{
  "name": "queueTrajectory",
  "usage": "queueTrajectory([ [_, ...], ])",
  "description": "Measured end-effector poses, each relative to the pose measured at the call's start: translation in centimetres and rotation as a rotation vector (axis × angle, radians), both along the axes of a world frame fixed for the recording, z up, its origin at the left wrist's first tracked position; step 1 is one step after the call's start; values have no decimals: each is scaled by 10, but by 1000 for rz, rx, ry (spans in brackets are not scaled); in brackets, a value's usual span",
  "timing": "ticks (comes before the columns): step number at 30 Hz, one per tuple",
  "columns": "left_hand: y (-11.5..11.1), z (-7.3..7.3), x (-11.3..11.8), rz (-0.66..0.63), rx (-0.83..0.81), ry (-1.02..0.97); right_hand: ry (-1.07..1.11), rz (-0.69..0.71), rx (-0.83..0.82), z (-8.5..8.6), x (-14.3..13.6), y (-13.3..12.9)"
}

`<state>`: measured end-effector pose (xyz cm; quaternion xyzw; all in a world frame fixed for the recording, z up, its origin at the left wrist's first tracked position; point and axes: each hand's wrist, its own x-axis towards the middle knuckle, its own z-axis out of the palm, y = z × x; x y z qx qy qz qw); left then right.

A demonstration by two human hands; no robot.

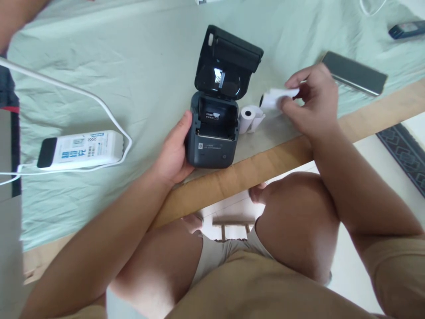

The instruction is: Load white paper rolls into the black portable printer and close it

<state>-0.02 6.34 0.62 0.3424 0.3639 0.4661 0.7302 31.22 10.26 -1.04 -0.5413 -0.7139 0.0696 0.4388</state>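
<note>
A dark label printer (212,153) stands near the table's front edge, its lid (229,57) swung up and its paper bay showing no roll. My left hand (174,153) is closed around the printer's left side, thumb along the edge. In my right hand (314,99) a roll of white label paper (275,98) is pinched between thumb and fingers, its dark core facing left. Between that roll and the printer sits a second white paper roll (248,118), upright, with a loose end at its right.
A white power bank (83,149) with a white cable (96,98) lies at left. Right of my right hand is a dark phone-like slab (355,73); a small dark device (407,30) lies beyond. A wooden edge (232,181) borders the pale green cloth (149,57). Part of another arm (16,17) shows top left.
</note>
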Motion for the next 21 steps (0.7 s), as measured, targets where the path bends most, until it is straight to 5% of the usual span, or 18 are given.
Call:
queueTrajectory([
  [12, 2, -3, -1, -1, 21, -6, -153, 67, -193, -4, 2, -6],
  [21, 0, -2, -2, -62, 33, -50, 137, -32, 188, 22, -18, -17],
])
